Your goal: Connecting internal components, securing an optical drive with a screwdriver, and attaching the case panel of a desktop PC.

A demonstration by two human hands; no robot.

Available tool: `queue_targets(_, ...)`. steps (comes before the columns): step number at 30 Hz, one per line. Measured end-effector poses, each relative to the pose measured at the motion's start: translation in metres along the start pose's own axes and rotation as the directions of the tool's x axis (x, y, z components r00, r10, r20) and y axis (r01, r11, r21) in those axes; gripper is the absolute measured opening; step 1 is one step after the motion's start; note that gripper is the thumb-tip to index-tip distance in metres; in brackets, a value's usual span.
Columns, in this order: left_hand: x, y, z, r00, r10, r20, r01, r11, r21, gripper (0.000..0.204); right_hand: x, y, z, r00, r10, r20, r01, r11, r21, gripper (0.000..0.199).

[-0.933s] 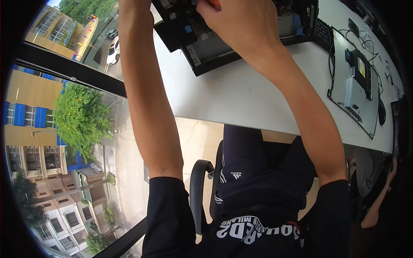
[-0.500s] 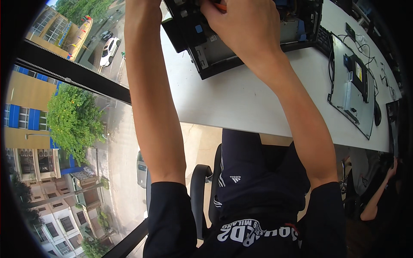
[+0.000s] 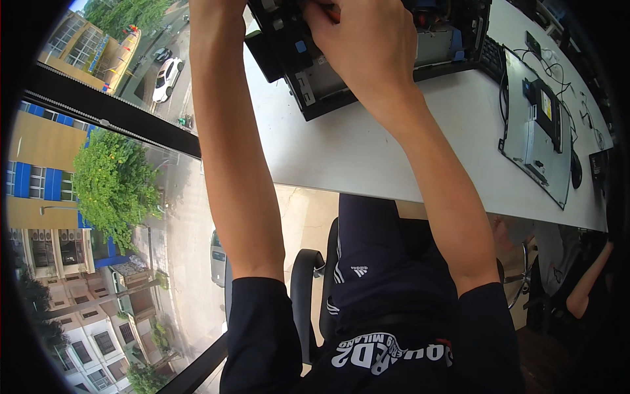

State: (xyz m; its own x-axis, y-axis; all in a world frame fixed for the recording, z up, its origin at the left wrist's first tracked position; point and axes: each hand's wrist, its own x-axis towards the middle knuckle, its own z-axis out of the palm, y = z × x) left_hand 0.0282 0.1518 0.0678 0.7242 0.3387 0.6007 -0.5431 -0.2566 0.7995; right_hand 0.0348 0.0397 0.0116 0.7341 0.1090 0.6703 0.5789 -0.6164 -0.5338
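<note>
Right hand (image 3: pixel 373 43): 12 to 1 o'clock, over the opened case; thumb and fingers closed on an orange object (image 3: pixel 333 13). Fingertips mostly hidden.
Left hand: past the top edge at 11 o'clock, cannot tell its state. Only the left forearm (image 3: pixel 236 151) shows, running up just beside the case's left corner.
Computer case (image 3: pixel 328 103): black, open, 12 to 1 o'clock, lying on the counter (image 3: pixel 367 148) at a slant. Blue tab (image 3: pixel 301 46) on its left part, blue piece (image 3: pixel 457 44) near its right end.
Keyboard (image 3: pixel 491 56): between 1 and 2 o'clock, just beside the case's right end, partly covered from view.
Metal panel (image 3: pixel 515 134): 2 o'clock, flat on the counter, carrying a black drive (image 3: pixel 547 108) with a pale label and a silvery bracket (image 3: pixel 536 150).
Cables (image 3: pixel 564 83): 2 o'clock, loose, beyond the panel.
Mouse (image 3: pixel 576 169): 3 o'clock, black, just beside the panel's far edge.
Armrest (image 3: pixel 302 289): 6 o'clock, black, below the counter edge.
Other person: bare arm (image 3: pixel 588 282) between 3 and 4 o'clock, well apart from the case.
Window side: tree (image 3: pixel 115 180) at 9 o'clock, white car (image 3: pixel 168 80) at 10.
</note>
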Motion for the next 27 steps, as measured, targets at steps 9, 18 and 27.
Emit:
queue_targets(9, 0.008, 0.000, 0.002, 0.990, -0.096, -0.101, 0.096, 0.995, -0.012, 0.044, 0.001, -0.011, -0.003, 0.998, 0.055, -0.011, -0.054, 0.994, 0.092, 0.015)
queue_targets(18, 0.001, 0.005, 0.001, 1.000, 0.023, -0.006, -0.023, 1.000, -0.002, 0.043, 0.002, 0.007, -0.001, 0.999, -0.019, 0.043, 0.012, 0.986, 0.167, 0.015)
queue_targets(27, -0.008, 0.007, -0.001, 0.998, 0.047, -0.044, -0.046, 0.998, 0.030, 0.046, 0.006, -0.006, -0.005, 0.994, -0.032, 0.102, 0.028, 0.999, 0.038, 0.016)
